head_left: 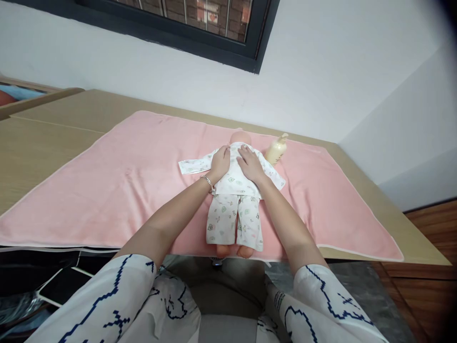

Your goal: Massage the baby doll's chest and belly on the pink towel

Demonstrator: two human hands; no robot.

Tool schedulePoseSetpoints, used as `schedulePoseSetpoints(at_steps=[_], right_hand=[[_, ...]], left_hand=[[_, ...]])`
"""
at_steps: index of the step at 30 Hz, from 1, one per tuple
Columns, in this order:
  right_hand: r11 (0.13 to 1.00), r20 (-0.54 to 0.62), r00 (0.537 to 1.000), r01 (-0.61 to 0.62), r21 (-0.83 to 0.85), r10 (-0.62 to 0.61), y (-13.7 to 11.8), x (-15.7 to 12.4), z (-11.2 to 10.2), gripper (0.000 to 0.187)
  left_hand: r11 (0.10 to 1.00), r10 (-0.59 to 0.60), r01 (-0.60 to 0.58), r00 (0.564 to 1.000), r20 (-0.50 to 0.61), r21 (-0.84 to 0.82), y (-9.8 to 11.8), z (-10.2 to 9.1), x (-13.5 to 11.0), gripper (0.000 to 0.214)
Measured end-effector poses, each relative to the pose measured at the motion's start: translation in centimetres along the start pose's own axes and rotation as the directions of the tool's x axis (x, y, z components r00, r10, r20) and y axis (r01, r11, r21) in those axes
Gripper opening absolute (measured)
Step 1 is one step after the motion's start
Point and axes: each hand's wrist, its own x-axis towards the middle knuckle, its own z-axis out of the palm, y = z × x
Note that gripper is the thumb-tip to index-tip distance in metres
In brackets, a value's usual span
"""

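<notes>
A baby doll [233, 209] in a white printed top and trousers lies on a pink towel [124, 181], head toward the wall and feet toward me. My left hand [219, 163] rests flat on the doll's upper body on the left side, fingers stretched out, with a bracelet at the wrist. My right hand [250, 164] lies flat on the right side of its chest, fingers apart. Neither hand holds anything. The doll's head [240, 137] shows just beyond my fingertips.
A cream pump bottle [277, 149] lies on the towel right of the doll's head. The towel covers a wooden table [53, 128] against a white wall under a dark-framed window. The table's right edge drops to a wood floor [435, 233].
</notes>
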Motion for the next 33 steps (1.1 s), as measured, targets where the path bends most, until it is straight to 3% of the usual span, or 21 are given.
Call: schedulePoseSetpoints(at_steps=[5,10,14,18,21,24,27,33], right_hand=[[0.982,-0.053,0.987,-0.154,-0.113,0.149,-0.8,-0.4,0.5,0.063],[0.971,-0.053,0.998,-0.041,-0.237,0.029,-3.7,-1.8,0.6,0.054],[0.987,0.023,1.0,0.003,-0.162,0.001,-2.4,-1.2,-0.2,0.053],[0.975,-0.029,0.979,-0.202,-0.088,0.201,-0.5,-0.5,-0.4,0.059],[0.936,-0.103,0.947,-0.318,-0.149,0.305,-1.4,-1.0,0.0,0.064],[0.949,-0.09,0.973,-0.226,-0.221,0.211,-3.3,-1.6,0.2,0.059],[0.974,-0.026,0.991,-0.133,-0.181,0.13,-4.0,-1.7,0.1,0.056],[0.999,-0.014,0.999,-0.033,-0.007,0.033,-0.4,-0.5,-0.3,0.052]], left_hand=[[0.998,-0.006,0.005,1.0,0.021,0.055,-0.3,0.1,0.0,0.033],[0.996,-0.027,0.025,0.999,0.025,0.086,-0.1,-0.1,-0.2,0.036],[0.993,-0.051,0.045,0.998,0.046,0.109,0.2,-0.3,-0.1,0.041],[0.994,-0.045,0.038,0.997,0.063,0.101,0.2,-0.2,-0.1,0.043],[0.994,-0.055,0.048,0.996,0.065,0.096,0.2,-0.1,-0.1,0.044],[0.993,-0.058,0.052,0.997,0.053,0.102,0.2,-0.1,-0.1,0.044],[0.994,-0.05,0.045,0.997,0.05,0.1,0.1,-0.2,-0.1,0.044],[0.993,-0.05,0.043,0.997,0.064,0.109,0.2,-0.1,-0.1,0.043]])
